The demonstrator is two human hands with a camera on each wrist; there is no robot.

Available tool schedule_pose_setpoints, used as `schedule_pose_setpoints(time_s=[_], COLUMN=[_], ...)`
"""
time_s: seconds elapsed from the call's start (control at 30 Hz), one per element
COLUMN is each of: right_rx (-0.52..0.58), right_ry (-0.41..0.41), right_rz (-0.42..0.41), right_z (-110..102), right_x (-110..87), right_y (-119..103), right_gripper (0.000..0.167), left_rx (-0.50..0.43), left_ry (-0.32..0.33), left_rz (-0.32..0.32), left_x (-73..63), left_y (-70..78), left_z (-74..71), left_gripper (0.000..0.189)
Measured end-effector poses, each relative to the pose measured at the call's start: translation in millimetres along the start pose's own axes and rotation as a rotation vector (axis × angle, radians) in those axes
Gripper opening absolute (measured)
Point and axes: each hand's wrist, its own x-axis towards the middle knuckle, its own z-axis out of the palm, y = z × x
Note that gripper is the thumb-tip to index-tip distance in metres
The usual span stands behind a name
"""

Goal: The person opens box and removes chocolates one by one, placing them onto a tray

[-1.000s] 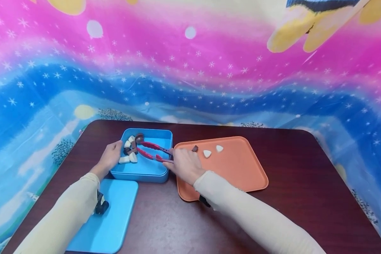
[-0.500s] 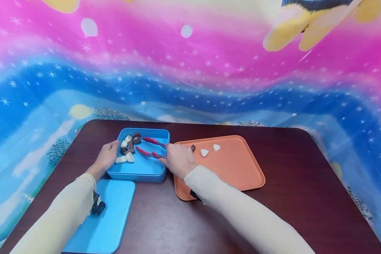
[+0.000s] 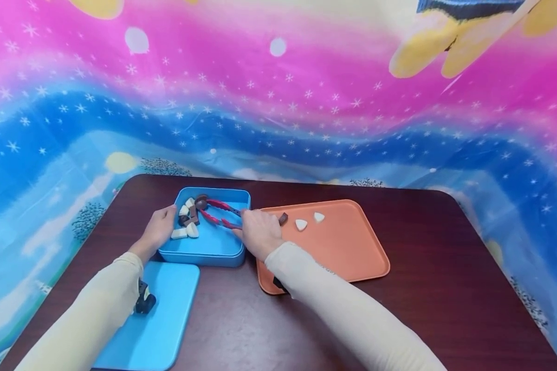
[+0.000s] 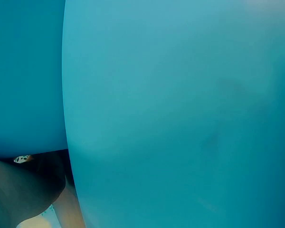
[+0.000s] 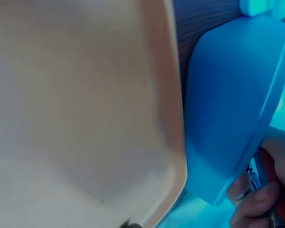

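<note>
My right hand (image 3: 261, 233) grips red-tipped tongs (image 3: 223, 205) over the blue box (image 3: 223, 260). The tongs' arms stand apart, their tips beside a round dark brown chocolate-like piece (image 3: 201, 201); whether they touch it I cannot tell. Several white and brown pieces (image 3: 192, 230) lie along the box's left side. At that side my left hand (image 3: 159, 228) holds the box wall near the rim. In the right wrist view, fingers (image 5: 261, 194) curl round the tongs' red handle (image 5: 270, 175). The left wrist view shows only part of the left hand (image 4: 19, 194), in shadow.
An orange tray (image 3: 343, 252) stands right of the box, bearing a brown piece (image 3: 283, 219) and two white pieces (image 3: 300, 224). The blue lid (image 3: 167, 319) lies in front of the box, under the left forearm. A printed cloth (image 3: 278, 113) hangs behind the dark table (image 3: 445, 268).
The tongs' arms have spread and then drawn closer together, their tips now nearer the round brown piece. My left hand stays at the box. The head view has shifted slightly.
</note>
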Motion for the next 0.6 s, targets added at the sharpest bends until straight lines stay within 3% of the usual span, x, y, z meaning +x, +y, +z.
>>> schedule_pose_setpoints(time_s=[0.37,0.6], right_rx=[0.124,0.196], right_ry=[-0.016,0.014], right_rz=[0.008,0.010], right_z=[-8.0,-18.6], right_x=[-7.2,-23.9], right_y=[13.3,28.7], right_gripper=[0.053,0.050], left_rx=[0.004,0.010], left_ry=[0.000,0.000], left_rz=[0.008,0.005], left_x=[0.9,1.1], left_y=[-0.2,-0.2], left_z=[0.2,-0.1], left_gripper=[0.069,0.069])
